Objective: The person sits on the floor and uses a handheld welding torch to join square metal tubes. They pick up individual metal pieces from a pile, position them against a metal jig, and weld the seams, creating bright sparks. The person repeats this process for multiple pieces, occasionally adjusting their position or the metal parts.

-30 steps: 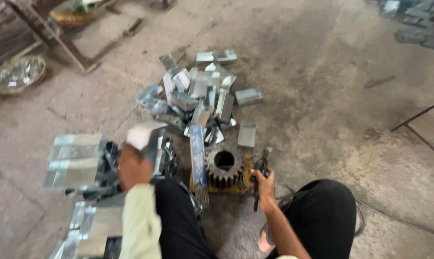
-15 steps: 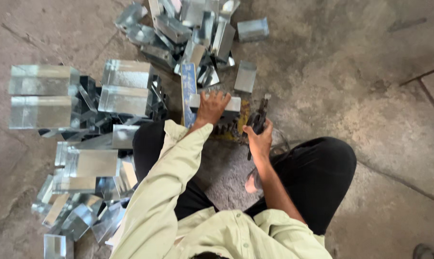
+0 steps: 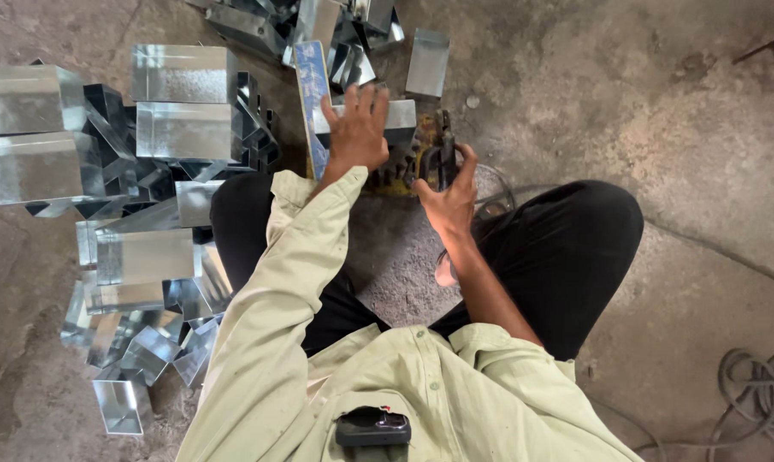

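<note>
Rough concrete floor (image 3: 661,103); folded sheet-metal boxes (image 3: 182,128) heaped at left, loose metal pieces (image 3: 427,62) above, coiled cable (image 3: 759,385) lower right.

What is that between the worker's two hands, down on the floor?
In the head view, a dark toothed gear sits between the left hand, which presses a metal piece, and the right hand, which grips a dark handle.

The left arm, in a pale green long sleeve, is stretched forward and slightly bent at the elbow. The left hand (image 3: 355,128) is laid palm down with the fingers spread flat. The right forearm is bare, angled forward and inward. The right hand (image 3: 449,192) is curled, with the fingers closed in a grip.
</note>
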